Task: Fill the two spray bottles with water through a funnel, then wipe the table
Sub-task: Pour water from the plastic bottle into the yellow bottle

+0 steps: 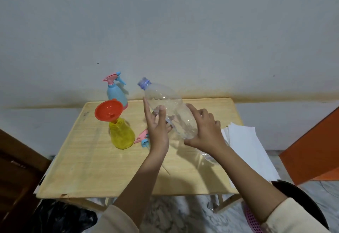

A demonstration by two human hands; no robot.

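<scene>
Two spray bottles are counted: the blue spray bottle (117, 93) at the back and the yellow spray bottle (122, 133), which carries one funnel (108, 110). One loose spray head (142, 137) is half hidden behind the left hand (157, 130). One clear bottle (165, 100) is held tilted above the tabletop (91, 159), with the fingers of the left hand and right hand (203, 131) clamped round its lower half.
</scene>
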